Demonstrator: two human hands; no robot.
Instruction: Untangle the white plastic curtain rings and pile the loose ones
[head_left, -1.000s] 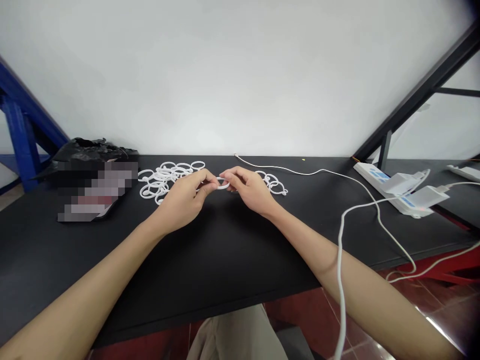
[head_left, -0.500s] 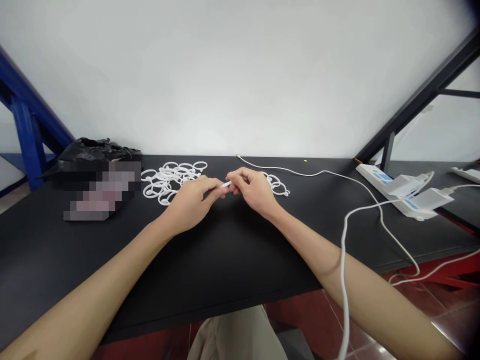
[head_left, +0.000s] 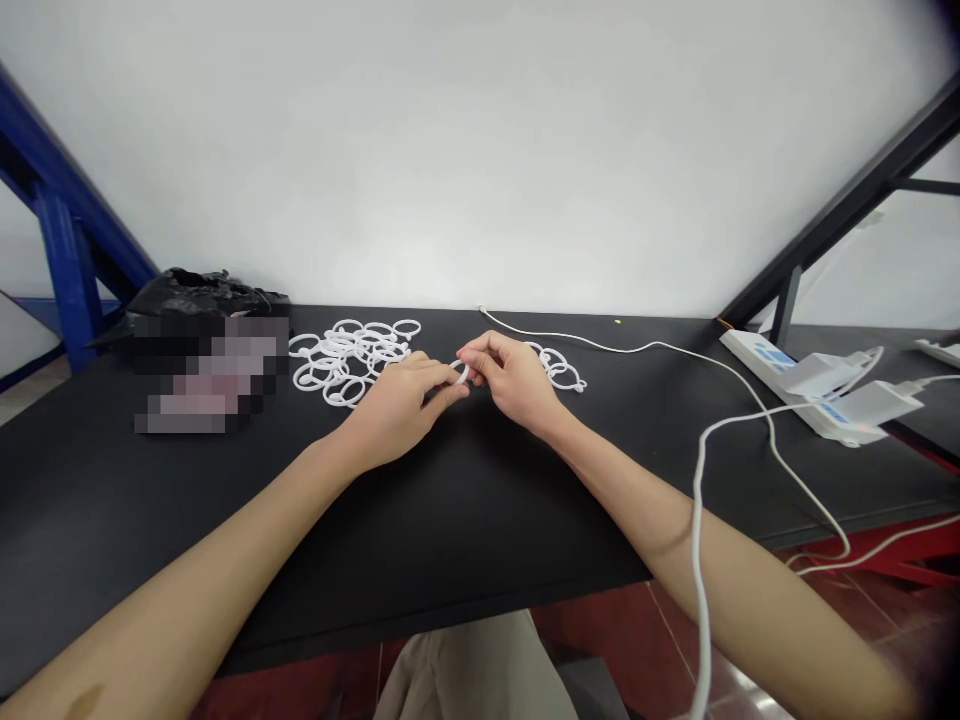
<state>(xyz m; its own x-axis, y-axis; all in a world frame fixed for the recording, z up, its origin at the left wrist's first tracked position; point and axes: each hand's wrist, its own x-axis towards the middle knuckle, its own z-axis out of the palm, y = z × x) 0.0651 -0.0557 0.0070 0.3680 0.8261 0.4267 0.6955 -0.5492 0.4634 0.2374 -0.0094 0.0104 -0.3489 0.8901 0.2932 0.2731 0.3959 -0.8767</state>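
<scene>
Between my two hands is a white ring [head_left: 462, 373], pinched at its edges and partly covered by fingers. My left hand [head_left: 401, 405] closes on its left side with thumb and fingers. On the other side my right hand [head_left: 514, 380] grips it with fingertips and thumb. Just beyond my left hand lies a loose pile of white rings [head_left: 337, 358], each seeming to carry a small knob or tab. A smaller group of white rings [head_left: 564, 372] rests to the right, partly behind my right hand.
A black plastic bag [head_left: 199, 295] and a blurred-out patch occupy the table's left. On the right a white power strip [head_left: 772, 365] holds two plugged-in adapters. A white cable [head_left: 699, 560] hangs across my right forearm. The black table [head_left: 420, 530] meets a pale wall.
The ring between my hands has turned, so its curved opening shows more now. The whole view has shifted slightly. Both piles look the same.
</scene>
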